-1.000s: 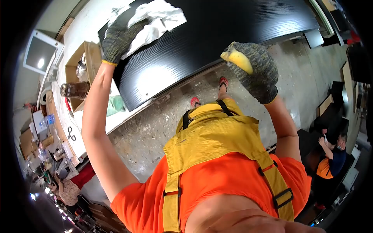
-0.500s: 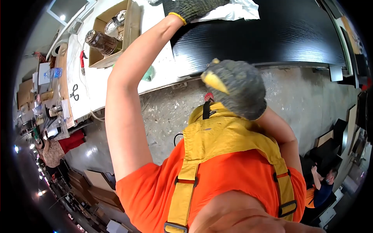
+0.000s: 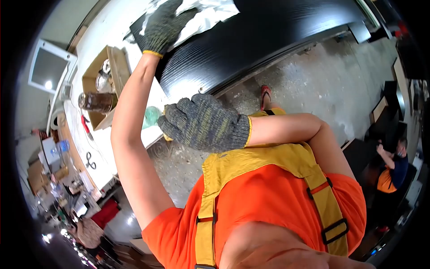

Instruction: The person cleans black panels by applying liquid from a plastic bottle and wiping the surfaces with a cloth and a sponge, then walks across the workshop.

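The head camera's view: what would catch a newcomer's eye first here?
Probably the bright orange shirt and yellow overalls in the lower middle. Just above, the gloved right hand is curled; at the top, the gloved left hand is at some crumpled white material on a glossy black panel.

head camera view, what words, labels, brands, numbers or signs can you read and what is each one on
No text can be read anywhere in this view.
Small clear-and-blue plastic item: too small and blurred for any print.
Glass jar with brown contents: no lettering I can make out.
Open brown cardboard box: no readable print.
Glossy black wood-grain board: no marking shows.
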`<state>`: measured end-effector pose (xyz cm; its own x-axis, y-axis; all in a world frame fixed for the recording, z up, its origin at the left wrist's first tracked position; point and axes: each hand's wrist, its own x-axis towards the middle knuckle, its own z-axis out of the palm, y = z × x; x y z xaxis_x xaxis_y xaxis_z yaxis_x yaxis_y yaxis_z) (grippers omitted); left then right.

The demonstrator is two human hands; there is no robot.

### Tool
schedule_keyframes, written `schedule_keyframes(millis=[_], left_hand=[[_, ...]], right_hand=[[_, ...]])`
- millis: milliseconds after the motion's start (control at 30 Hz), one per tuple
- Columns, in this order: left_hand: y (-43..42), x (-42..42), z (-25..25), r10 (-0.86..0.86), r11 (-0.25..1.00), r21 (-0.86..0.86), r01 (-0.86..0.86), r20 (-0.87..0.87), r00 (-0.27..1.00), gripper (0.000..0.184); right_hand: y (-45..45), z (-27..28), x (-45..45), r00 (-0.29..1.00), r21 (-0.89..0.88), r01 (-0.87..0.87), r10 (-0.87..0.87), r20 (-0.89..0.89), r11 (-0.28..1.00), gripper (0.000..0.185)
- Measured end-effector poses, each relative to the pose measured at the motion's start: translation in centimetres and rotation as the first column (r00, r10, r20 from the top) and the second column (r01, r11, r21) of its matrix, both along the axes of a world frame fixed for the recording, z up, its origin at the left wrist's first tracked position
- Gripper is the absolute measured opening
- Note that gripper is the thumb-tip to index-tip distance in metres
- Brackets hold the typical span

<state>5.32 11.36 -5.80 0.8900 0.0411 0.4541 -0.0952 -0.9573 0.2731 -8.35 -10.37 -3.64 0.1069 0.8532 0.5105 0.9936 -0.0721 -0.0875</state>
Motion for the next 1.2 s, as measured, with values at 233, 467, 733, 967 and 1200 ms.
schedule_keyframes(millis=[233,467,733,967,1200], left_hand=[[-0.6,-0.3,0.7,-0.029,0.993,-0.114,0.023,-0.051,0.998,0.057],[-0.5,0.2,0.1,0.052,0.992,-0.113,-0.058,-0.051,0.997,0.053],[-2.6,0.1,1.3,0.063,0.976,-0.211,-0.063,-0.006,0.998,0.044],[-4.2,-0.5,2.2,0.002,0.926,-0.377,-0.025,-0.062,0.998,0.037],[-10.3,-1.8,3.9,-0.400,0.764,-0.595,0.247,-0.138,0.906,0.046]], right_hand=[[-5.3,-0.3,5.0,0.989,0.165,0.135,-0.142,0.034,0.977,0.029],[-22.7,-1.9,20.1,0.613,0.222,0.720,-0.752,0.241,0.658,0.040],[-19.2,-2.5,15.4,0.816,0.272,0.539,-0.574,0.067,0.797,0.043],[-19.0,-2.4,16.7,0.814,0.023,0.578,-0.574,-0.089,0.816,0.055],[-31.5,-1.8,30.1,0.415,0.231,0.871,-0.901,0.130,0.434,0.041]])
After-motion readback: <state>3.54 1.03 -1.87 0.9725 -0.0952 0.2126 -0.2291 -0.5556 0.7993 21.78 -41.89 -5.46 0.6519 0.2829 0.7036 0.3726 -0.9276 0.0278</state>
